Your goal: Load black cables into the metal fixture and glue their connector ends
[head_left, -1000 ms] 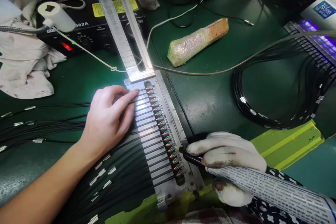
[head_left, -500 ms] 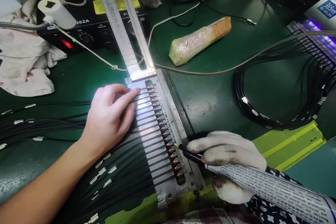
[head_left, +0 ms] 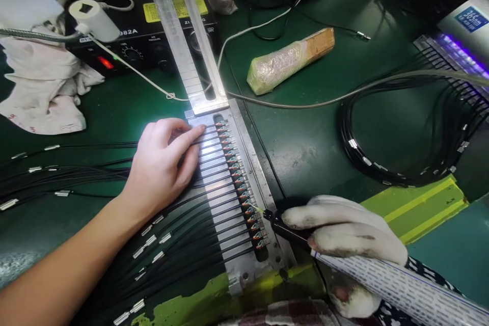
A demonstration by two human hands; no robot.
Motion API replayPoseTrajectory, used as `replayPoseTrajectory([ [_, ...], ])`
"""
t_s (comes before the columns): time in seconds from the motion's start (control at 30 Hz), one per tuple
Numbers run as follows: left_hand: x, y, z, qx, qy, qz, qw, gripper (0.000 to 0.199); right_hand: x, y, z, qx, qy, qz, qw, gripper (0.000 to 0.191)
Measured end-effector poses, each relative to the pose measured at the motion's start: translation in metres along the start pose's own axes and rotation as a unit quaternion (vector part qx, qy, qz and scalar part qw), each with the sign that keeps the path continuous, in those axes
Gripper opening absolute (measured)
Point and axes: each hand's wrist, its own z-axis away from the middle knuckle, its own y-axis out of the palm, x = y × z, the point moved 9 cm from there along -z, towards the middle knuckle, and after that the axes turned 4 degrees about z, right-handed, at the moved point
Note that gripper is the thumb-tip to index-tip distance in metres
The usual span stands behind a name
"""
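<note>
Silver metal slotted fixture plate (head_left: 243, 155) lies on the dark green tabletop (head_left: 305, 137). More than a dozen black cables (head_left: 183, 244) cross it; their small copper-tipped connectors (head_left: 252, 220) fill the slot, too tightly for my exact count. Change noted: my white-gloved right hand (head_left: 351, 229) has drawn slightly back, exposing more of one thin yellowish needle (head_left: 260, 210) at the row's lower half; I judge the view there clearer, contact unconfirmed. That hand is wrapped round one white printed dispenser (head_left: 401, 288). My bare left hand (head_left: 164, 155) rests bent-fingered at the upper cables; I cannot tell whether it pinches. Beyond: one plastic-wrapped wooden block (head_left: 290, 61), one black control box (head_left: 147, 43).
</note>
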Motion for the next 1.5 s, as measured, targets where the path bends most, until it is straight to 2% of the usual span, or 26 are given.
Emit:
replayPoseTrajectory([
  [0.2,-0.0009,-0.0023,0.0000,-0.014,0.012,-0.001,1.000,0.037,-0.0003,0.0084,0.0068,0.027,0.009,0.028,0.999,0.021],
  [0.47,0.0004,-0.0005,0.0001,-0.006,0.002,0.005,1.000,0.041,-0.0022,0.0077,0.0007,0.016,0.006,0.023,1.000,0.020],
  [0.97,0.0004,-0.0017,0.0004,-0.006,0.006,0.001,1.000,0.039,-0.0056,0.0085,0.0095,0.008,0.024,0.000,1.000,0.019],
  [1.5,0.0011,0.0001,0.0002,0.000,-0.005,0.008,1.000,0.041,-0.0034,0.0066,0.0013,-0.009,0.015,-0.002,1.000,0.022],
])
